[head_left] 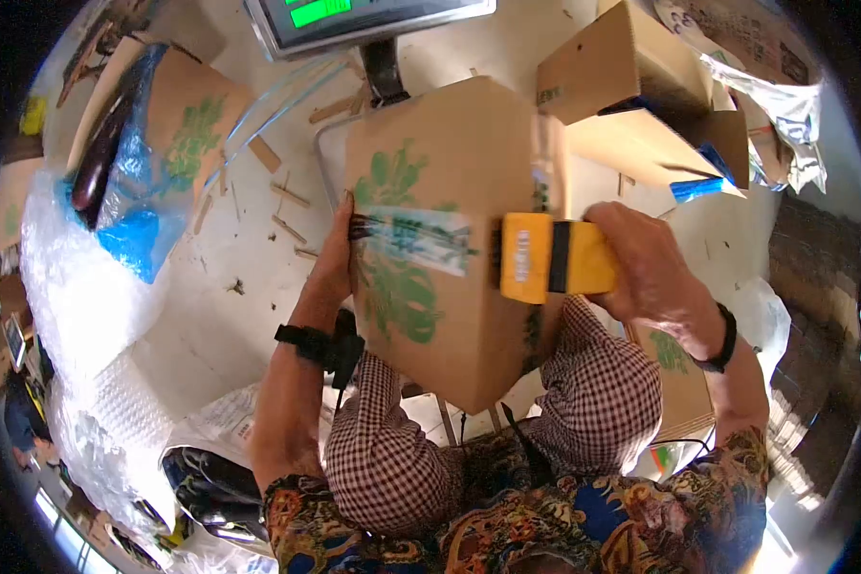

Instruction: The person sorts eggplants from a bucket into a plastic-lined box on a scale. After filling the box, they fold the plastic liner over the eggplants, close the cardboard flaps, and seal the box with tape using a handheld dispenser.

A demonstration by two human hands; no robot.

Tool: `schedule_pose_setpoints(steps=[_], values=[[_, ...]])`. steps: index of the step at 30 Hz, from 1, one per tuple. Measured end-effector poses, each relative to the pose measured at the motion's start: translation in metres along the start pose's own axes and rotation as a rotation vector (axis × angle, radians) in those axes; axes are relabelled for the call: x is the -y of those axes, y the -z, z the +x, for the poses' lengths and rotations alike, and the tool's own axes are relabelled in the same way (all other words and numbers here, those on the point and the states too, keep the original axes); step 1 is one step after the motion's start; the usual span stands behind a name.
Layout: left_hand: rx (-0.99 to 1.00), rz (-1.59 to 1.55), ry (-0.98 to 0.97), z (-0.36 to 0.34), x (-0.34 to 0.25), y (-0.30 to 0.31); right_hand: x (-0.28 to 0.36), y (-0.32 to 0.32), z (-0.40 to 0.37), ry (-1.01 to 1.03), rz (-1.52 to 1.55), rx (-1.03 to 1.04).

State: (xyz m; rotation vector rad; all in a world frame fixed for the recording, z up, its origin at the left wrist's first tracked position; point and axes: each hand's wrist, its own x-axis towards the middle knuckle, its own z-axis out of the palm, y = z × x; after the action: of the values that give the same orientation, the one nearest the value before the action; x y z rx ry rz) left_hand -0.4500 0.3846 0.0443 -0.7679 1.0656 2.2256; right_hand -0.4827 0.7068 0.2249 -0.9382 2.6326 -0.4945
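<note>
A closed cardboard box (430, 316) with green leaf prints stands tilted in front of my knees, with a strip of clear tape (416, 239) across its near face. My left hand (335, 253) grips the box's left edge, its fingers partly hidden behind the cardboard. In my right hand (641, 253) is a yellow tape dispenser (584, 256) with a black band. The dispenser's front end lies against the right side of the box, level with the tape strip. Slight blur covers the box and dispenser.
Behind the box stands a scale with a lit green display (320, 11). An open carton (631, 143) sits at upper right. At left, another carton (196, 115) holds an eggplant (105, 158) and blue plastic. Bubble wrap (77, 277) lies beside it; scraps litter the floor.
</note>
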Motion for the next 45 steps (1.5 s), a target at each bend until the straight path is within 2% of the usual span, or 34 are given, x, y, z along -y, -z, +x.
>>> schedule_pose_setpoints(steps=[2,4,5,7,8,9,10,12,14,16,17,19,21,24,27,31,33,34,36,38,39,41,43,44,45], values=[[0.002,0.097,-0.004,-0.004,-0.006,0.006,0.014,-0.003,0.017,0.018,-0.099,0.011],[-0.161,0.574,-0.318,-0.025,-0.008,0.006,0.036,-0.009,0.033,0.071,-0.071,-0.046],[-0.039,0.599,-0.449,-0.045,-0.022,-0.009,0.047,-0.012,0.04,0.061,-0.06,-0.058],[-0.102,0.614,-0.476,-0.065,-0.03,-0.037,0.067,-0.013,0.057,0.065,-0.05,-0.077],[-0.16,0.612,-0.497,-0.073,-0.033,-0.043,0.076,-0.012,0.066,0.032,-0.056,-0.014],[-0.222,1.394,-0.709,-0.067,-0.038,-0.029,0.084,-0.01,0.072,0.002,-0.064,0.049],[-0.235,1.401,-0.714,-0.069,-0.036,-0.014,0.089,-0.012,0.076,0.014,-0.062,0.041],[-0.138,1.454,-0.789,-0.071,-0.041,-0.004,0.09,-0.02,0.08,0.148,0.011,-0.029],[-0.208,1.398,-0.832,-0.068,-0.037,0.007,0.082,-0.015,0.072,0.135,0.02,-0.021],[-0.365,1.664,-0.651,-0.058,-0.039,0.029,0.061,-0.01,0.055,0.126,0.02,-0.006],[-0.407,1.35,-0.621,-0.057,-0.038,0.026,0.043,-0.009,0.039,0.063,-0.018,0.018],[-0.427,1.451,-0.597,-0.056,-0.037,0.024,0.008,-0.016,0.009,-0.019,-0.049,0.044],[-0.448,1.56,-0.578,-0.057,-0.039,0.025,-0.028,-0.039,-0.018,0.08,0.064,-0.118],[-0.45,1.477,-0.585,-0.061,-0.041,0.02,-0.079,-0.075,-0.053,0.004,0.146,-0.199],[-0.542,1.201,-0.381,-0.071,-0.049,-0.003,-0.122,-0.105,-0.075,-0.032,0.169,-0.188],[-0.509,1.285,-0.497,-0.067,-0.043,0.014,-0.157,-0.134,-0.088,-0.072,0.113,-0.136],[-0.48,1.264,-0.599,-0.067,-0.04,0.017,-0.152,-0.138,-0.083,-0.079,0.071,-0.119],[-0.472,1.265,-0.596,-0.067,-0.039,0.014,-0.148,-0.143,-0.072,-0.118,-0.03,-0.011],[-0.518,1.209,-0.487,-0.07,-0.044,0.007,-0.132,-0.16,-0.046,-0.207,-0.089,0.07],[-0.52,1.114,-0.461,-0.068,-0.044,0.006,-0.093,-0.15,-0.01,-0.258,-0.05,0.223],[-0.51,1.026,-0.424,-0.067,-0.043,0.007,-0.082,-0.16,0.002,-0.267,-0.007,0.198],[-0.542,1.05,-0.443,-0.062,-0.038,0.008,-0.062,-0.164,0.032,-0.259,0.028,0.166],[-0.578,1.07,-0.467,-0.063,-0.04,0.007,-0.041,-0.149,0.051,-0.038,-0.285,0.316],[-0.554,1.044,-0.43,-0.064,-0.04,0.003,-0.04,-0.149,0.048,-0.037,-0.295,0.316],[-0.532,1.015,-0.401,-0.065,-0.04,-0.001,-0.039,-0.151,0.047,0.061,-0.43,0.315]])
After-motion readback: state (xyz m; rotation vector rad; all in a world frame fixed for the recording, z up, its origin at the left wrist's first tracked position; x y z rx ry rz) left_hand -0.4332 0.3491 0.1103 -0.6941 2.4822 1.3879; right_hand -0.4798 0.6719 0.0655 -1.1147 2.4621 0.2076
